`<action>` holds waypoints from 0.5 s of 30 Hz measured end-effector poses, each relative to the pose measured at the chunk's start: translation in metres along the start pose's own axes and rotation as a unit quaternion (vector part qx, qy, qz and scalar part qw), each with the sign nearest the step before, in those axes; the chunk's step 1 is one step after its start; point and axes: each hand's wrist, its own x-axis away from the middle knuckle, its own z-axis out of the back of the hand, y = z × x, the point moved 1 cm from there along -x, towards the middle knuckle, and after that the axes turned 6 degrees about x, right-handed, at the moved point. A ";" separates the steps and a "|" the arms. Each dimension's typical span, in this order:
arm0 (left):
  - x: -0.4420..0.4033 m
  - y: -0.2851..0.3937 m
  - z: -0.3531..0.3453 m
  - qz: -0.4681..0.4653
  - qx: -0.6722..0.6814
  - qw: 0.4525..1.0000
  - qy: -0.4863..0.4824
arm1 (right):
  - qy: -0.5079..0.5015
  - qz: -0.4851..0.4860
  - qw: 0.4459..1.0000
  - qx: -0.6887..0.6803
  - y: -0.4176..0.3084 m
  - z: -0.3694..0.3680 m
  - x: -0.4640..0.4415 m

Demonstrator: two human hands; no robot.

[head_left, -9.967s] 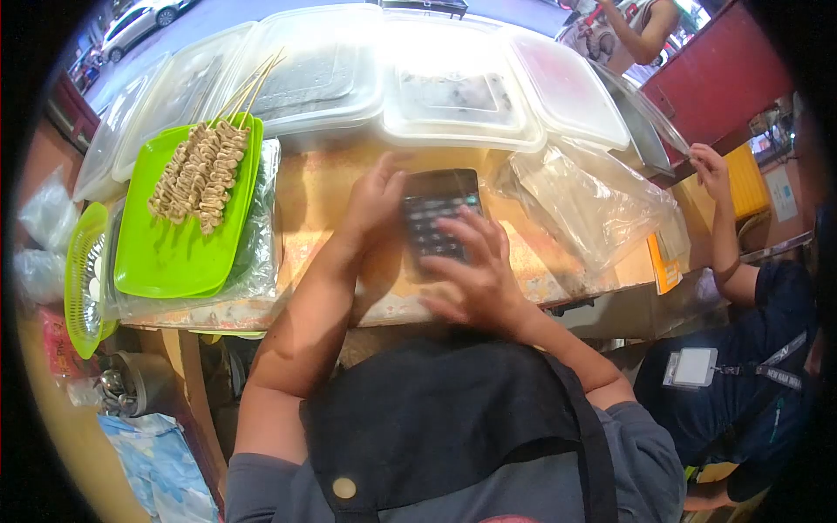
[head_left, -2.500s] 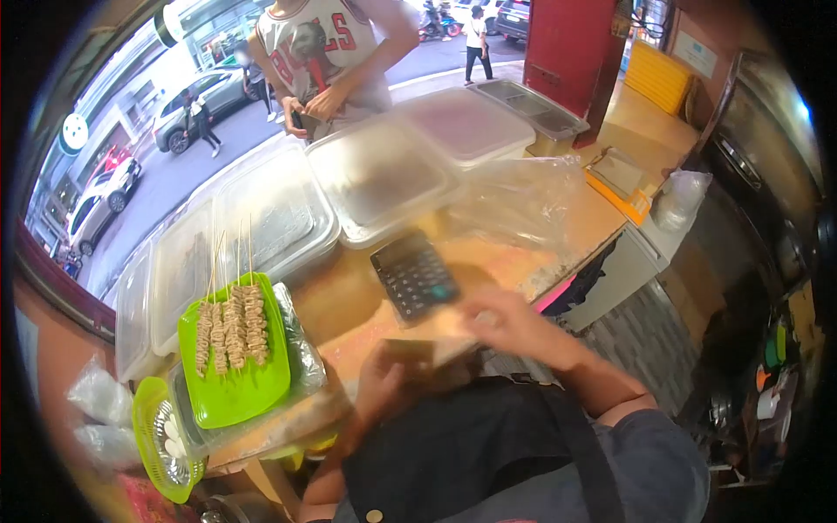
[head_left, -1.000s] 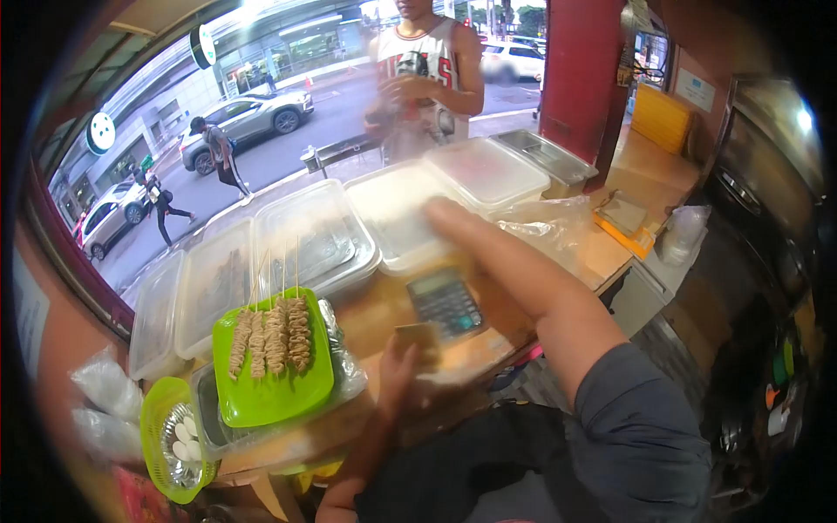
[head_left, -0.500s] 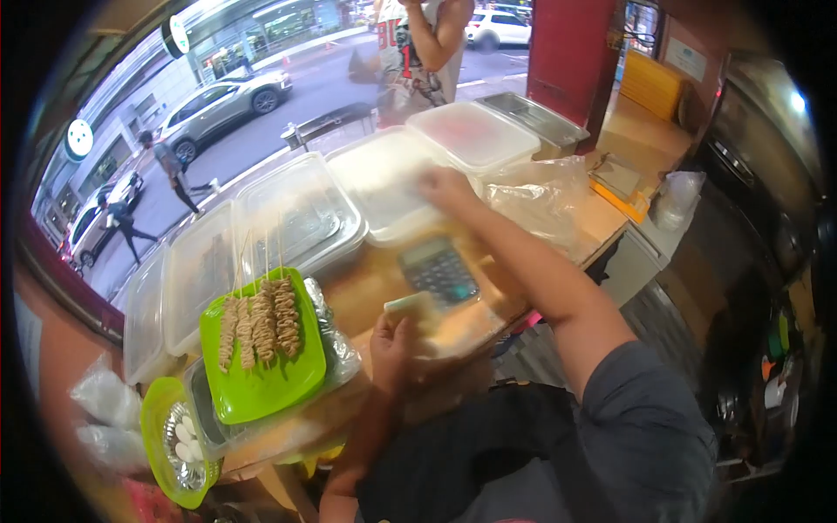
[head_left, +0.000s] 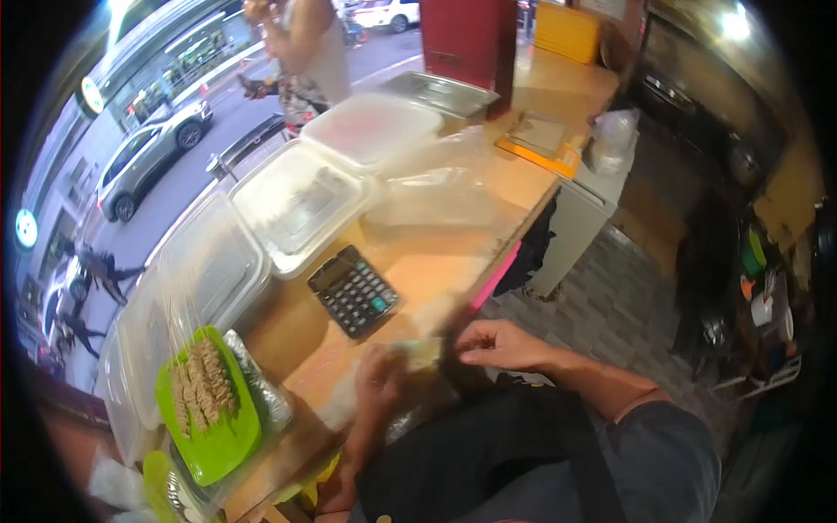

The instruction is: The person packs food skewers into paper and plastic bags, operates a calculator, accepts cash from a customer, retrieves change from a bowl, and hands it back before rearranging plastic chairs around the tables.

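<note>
My left hand is closed on a pale green-yellow banknote, low in front of my body; it is blurred and may be folded. Just to its right is my right hand, with thumb and fingers curled together close to the note's end. Whether the fingertips hold anything I cannot make out. A black calculator lies on the wooden counter beyond my hands. To the left, a green plate bears several meat skewers.
Lidded plastic containers line the counter's street side, with a metal tray at the far end. Clear plastic bags lie near the right edge. A person stands outside across the counter. A green basket sits lower left.
My right hand has come back from over the containers to beside my left hand. The view has turned right, and the calculator shows more plainly. My left hand still holds the banknote.
</note>
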 end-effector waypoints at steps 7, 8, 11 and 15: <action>-0.039 0.011 -0.118 0.033 -0.022 0.993 -0.109 | 0.048 0.109 0.982 0.147 0.020 0.069 0.049; -0.047 0.016 -0.143 0.018 -0.023 0.992 -0.122 | 0.085 0.122 0.978 0.145 0.028 0.085 0.061; -0.068 0.029 -0.223 -0.056 -0.051 0.981 -0.176 | 0.165 0.118 0.963 0.177 0.042 0.149 0.109; -0.094 0.030 -0.336 -0.045 -0.064 0.968 -0.237 | 0.266 0.164 0.925 0.217 0.074 0.234 0.185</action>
